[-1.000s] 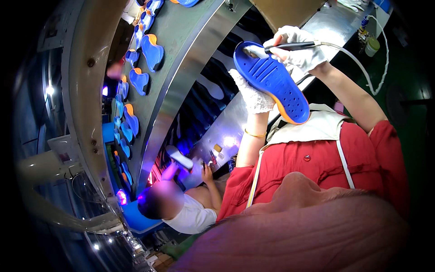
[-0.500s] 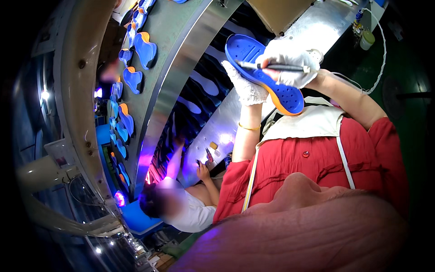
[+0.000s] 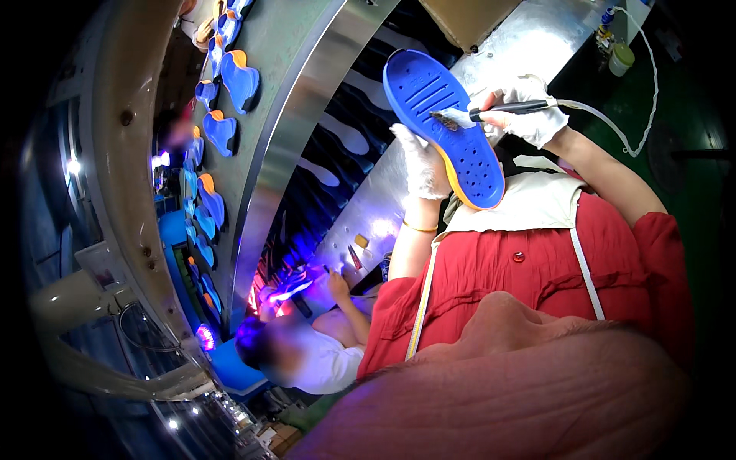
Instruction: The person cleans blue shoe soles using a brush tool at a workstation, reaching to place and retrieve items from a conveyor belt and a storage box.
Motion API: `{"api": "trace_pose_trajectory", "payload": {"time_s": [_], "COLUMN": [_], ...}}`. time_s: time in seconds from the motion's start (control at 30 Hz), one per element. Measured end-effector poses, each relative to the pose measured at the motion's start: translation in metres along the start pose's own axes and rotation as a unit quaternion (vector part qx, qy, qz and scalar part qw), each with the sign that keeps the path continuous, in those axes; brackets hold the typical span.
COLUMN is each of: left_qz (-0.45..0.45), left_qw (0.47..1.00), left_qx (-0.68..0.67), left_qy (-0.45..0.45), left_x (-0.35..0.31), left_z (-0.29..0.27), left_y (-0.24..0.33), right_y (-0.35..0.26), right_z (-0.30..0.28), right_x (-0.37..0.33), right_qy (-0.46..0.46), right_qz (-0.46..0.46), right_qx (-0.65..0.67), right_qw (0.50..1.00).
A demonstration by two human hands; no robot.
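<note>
A blue shoe sole (image 3: 464, 149) with an orange edge is held up in front of my chest, its grooved and dotted inner face toward me. My left hand (image 3: 423, 169), in a white glove, grips the sole by its left edge near the middle. In my gloved right hand (image 3: 529, 121) is a brush (image 3: 460, 118) with a dark handle and a thin pale tube (image 3: 594, 110) running from its back end. The bristles touch or hover just over the middle of the sole; which of these I cannot tell.
At left a green conveyor belt (image 3: 284, 54) carries several blue-and-orange soles (image 3: 240, 80). Dark racks hold long insole-shaped pieces (image 3: 343, 133). A metal table (image 3: 529, 46) bears a cardboard box (image 3: 468, 19). A co-worker (image 3: 322, 360) sits at lower left.
The brush has swung round on the sole, its bristles moving from the upper left edge to the middle. The sole has turned a little more upright. The co-worker's arm has shifted.
</note>
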State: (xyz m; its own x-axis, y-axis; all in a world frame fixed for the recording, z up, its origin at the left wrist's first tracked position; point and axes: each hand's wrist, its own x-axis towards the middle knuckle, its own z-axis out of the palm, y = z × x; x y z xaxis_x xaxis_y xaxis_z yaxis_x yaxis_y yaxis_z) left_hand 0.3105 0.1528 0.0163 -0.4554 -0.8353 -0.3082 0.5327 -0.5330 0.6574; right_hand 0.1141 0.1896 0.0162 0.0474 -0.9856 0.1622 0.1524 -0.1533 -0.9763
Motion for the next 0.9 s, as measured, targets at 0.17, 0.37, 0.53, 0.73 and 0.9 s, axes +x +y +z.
{"api": "trace_pose_trajectory", "payload": {"time_s": [0.17,0.37,0.53,0.73,0.9], "left_qz": [0.054,0.109,0.198,0.250,0.238], "left_qw": [0.995,0.991,0.931,0.910,0.906], "left_qx": [0.071,-0.060,-0.153,-0.156,-0.154], "left_qy": [0.054,-0.038,-0.264,-0.292,-0.314], "left_x": [0.007,0.025,0.041,0.044,0.044], "left_z": [-0.012,-0.005,0.006,-0.003,-0.008], "left_y": [-0.013,0.004,0.017,0.035,0.044], "right_y": [0.003,-0.005,-0.013,-0.014,-0.012], "right_z": [0.008,0.027,0.029,0.044,0.035], "right_x": [-0.006,0.010,0.012,0.007,0.006], "right_qy": [-0.086,-0.029,-0.084,-0.050,-0.061], "right_qz": [-0.061,-0.142,0.018,-0.222,0.131], "right_qx": [-0.009,-0.039,0.062,-0.038,0.174], "right_qw": [0.994,0.989,0.994,0.973,0.974]}}
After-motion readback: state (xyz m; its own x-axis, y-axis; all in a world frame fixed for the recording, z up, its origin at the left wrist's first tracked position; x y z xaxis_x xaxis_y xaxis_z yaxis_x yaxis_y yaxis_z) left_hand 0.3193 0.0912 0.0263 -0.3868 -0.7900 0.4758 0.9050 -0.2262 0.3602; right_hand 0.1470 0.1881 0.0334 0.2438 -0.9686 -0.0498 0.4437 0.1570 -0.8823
